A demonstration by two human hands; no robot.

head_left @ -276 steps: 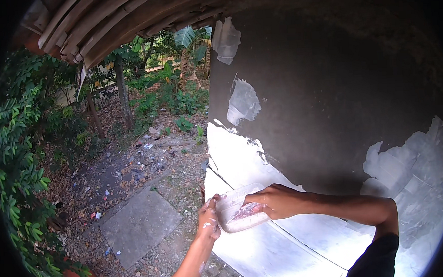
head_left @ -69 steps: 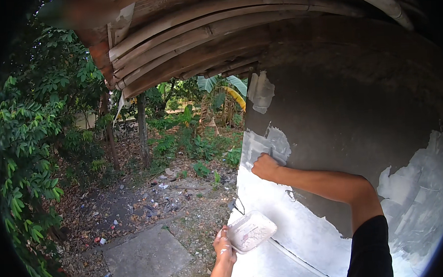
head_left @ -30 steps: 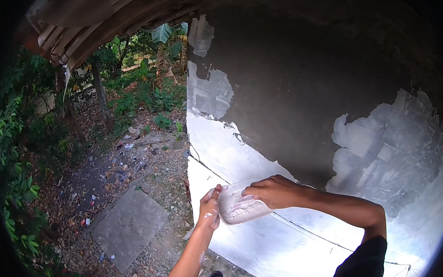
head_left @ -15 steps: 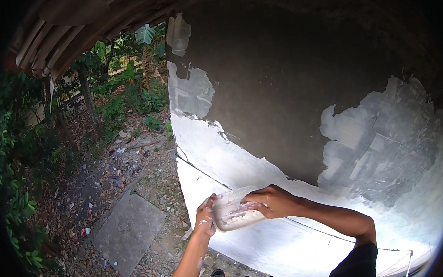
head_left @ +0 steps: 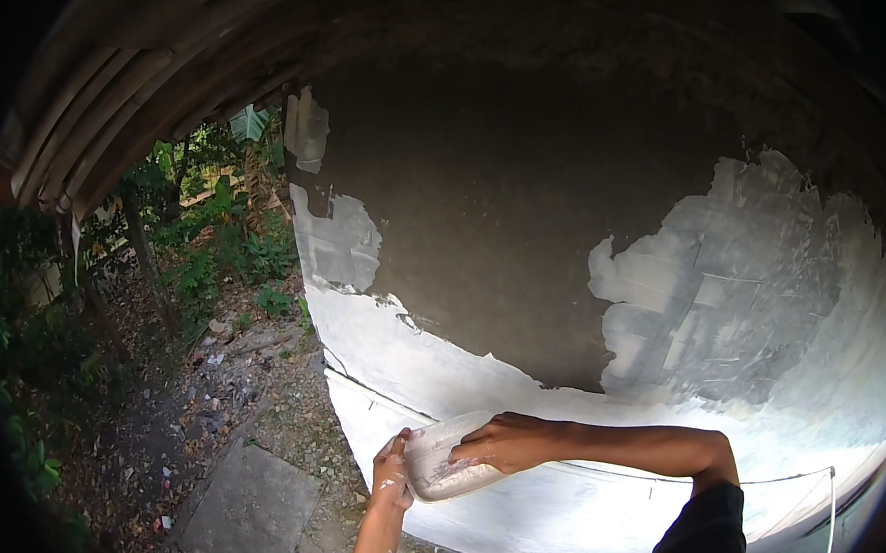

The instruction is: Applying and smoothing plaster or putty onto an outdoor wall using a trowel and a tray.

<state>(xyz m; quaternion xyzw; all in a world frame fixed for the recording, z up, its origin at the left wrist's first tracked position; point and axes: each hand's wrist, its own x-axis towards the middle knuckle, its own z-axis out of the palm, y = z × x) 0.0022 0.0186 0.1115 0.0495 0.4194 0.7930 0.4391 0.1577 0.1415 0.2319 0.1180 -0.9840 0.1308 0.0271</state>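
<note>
My left hand (head_left: 389, 474), smeared with white, grips the left end of a shallow whitish plastic tray (head_left: 426, 456). The tray is tilted and has white paste on its inside. Over the tray's right part, my right hand (head_left: 513, 443) is closed with its fingertips down inside. What those fingers hold, if anything, is hidden by the hand. Just beyond the tray stands a wall with a dark grey bare area (head_left: 491, 234). A white coat (head_left: 386, 345) covers its lower part, and a thinner, streaky coat (head_left: 704, 293) lies on the right.
A thin dark cable (head_left: 613, 468) runs along the low part of the wall to a white pipe (head_left: 832, 511) at right. Left of the wall are a flat concrete slab (head_left: 250, 512), rubble and trees (head_left: 146, 242). Roof sheets (head_left: 83, 105) overhang at upper left.
My view has tilted up and turned right, so the wall sits lower and further left. Both hands stay at the tray, and the right fingers have shifted inside it.
</note>
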